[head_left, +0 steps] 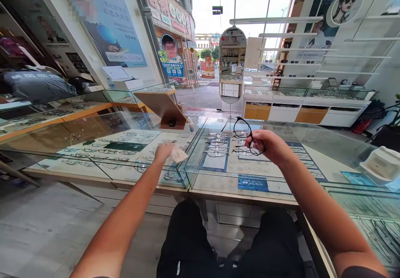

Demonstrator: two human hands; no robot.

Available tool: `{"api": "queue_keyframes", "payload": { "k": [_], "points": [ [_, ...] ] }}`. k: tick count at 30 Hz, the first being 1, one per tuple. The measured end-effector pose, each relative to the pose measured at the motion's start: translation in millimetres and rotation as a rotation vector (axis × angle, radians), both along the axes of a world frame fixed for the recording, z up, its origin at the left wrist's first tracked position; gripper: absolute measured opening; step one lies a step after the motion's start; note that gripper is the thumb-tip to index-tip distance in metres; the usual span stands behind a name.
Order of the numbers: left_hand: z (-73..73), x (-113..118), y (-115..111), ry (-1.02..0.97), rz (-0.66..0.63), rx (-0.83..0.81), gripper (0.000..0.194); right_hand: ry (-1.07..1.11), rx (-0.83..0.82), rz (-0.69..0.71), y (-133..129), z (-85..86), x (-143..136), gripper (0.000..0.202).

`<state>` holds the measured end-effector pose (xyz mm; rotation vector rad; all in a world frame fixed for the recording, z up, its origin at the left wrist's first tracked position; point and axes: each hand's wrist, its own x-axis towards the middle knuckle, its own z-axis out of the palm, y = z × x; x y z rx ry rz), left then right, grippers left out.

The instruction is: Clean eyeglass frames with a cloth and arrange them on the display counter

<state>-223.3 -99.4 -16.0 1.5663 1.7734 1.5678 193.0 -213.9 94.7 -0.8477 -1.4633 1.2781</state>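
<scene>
Above the glass counter, my right hand (268,144) is closed on a pair of black round-framed glasses (242,128), gripping them near one lens with the other lens sticking up to the left. My left hand (163,152) pinches a pale beige cloth (179,155) over the left part of the counter, its fingers closed and the cloth hanging to the right. Inside the case between my hands, rows of eyeglasses (216,148) lie on a blue-edged tray.
A tilted brown board (165,108) stands on the counter, beside a small bottle (191,125). An oval mirror (231,68) rises behind. At the right is a white box (381,163). The counter's front edge (243,198) runs above my knees.
</scene>
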Motion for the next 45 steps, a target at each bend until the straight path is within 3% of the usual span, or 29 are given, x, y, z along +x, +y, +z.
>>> {"api": "queue_keyframes", "payload": {
  "k": [3, 6, 9, 11, 14, 20, 26, 29, 36, 45],
  "points": [
    [2.7, 20.2, -16.0, 0.056, 0.031, -0.036, 0.069, -0.049, 0.003, 0.026, -7.1, -9.0, -0.6, 0.021],
    [9.3, 61.8, -53.9, 0.143, -0.131, 0.064, 0.069, -0.107, 0.011, 0.053, -10.2, -18.9, -5.0, 0.018],
    [19.0, 110.5, -101.9, 0.236, -0.377, 0.322, 0.072, -0.193, 0.046, 0.075, -12.2, -28.6, -12.0, 0.018],
    [23.2, 136.7, -127.3, 0.258, -0.444, 0.389, 0.081, -0.224, 0.068, 0.088, -15.2, -35.7, -17.0, 0.019],
    [20.5, 159.1, -146.6, 0.236, -0.467, 0.400, 0.087, -0.222, 0.081, 0.110, -23.1, -47.7, -23.3, 0.020],
    [1.3, 166.6, -154.3, 0.184, -0.446, 0.370, 0.064, -0.230, 0.093, 0.093, -38.3, -66.7, -23.3, 0.022],
    [-4.1, 172.5, -163.9, 0.129, -0.466, 0.341, 0.066, -0.308, 0.185, 0.028, -41.2, -72.4, -18.0, 0.023],
    [-4.2, 176.9, -168.3, -0.034, -0.510, 0.262, 0.067, -0.316, 0.243, 0.008, -40.3, -74.8, -19.1, 0.022],
    [-2.0, 176.6, -171.1, -0.534, -0.806, 0.061, 0.063, -0.239, 0.199, 0.053, -34.0, -88.0, -23.4, 0.022],
    [-3.1, 173.0, -168.3, -0.666, -0.827, 0.006, 0.061, -0.184, 0.181, 0.067, -33.0, -92.8, -28.6, 0.025]
  ]
}}
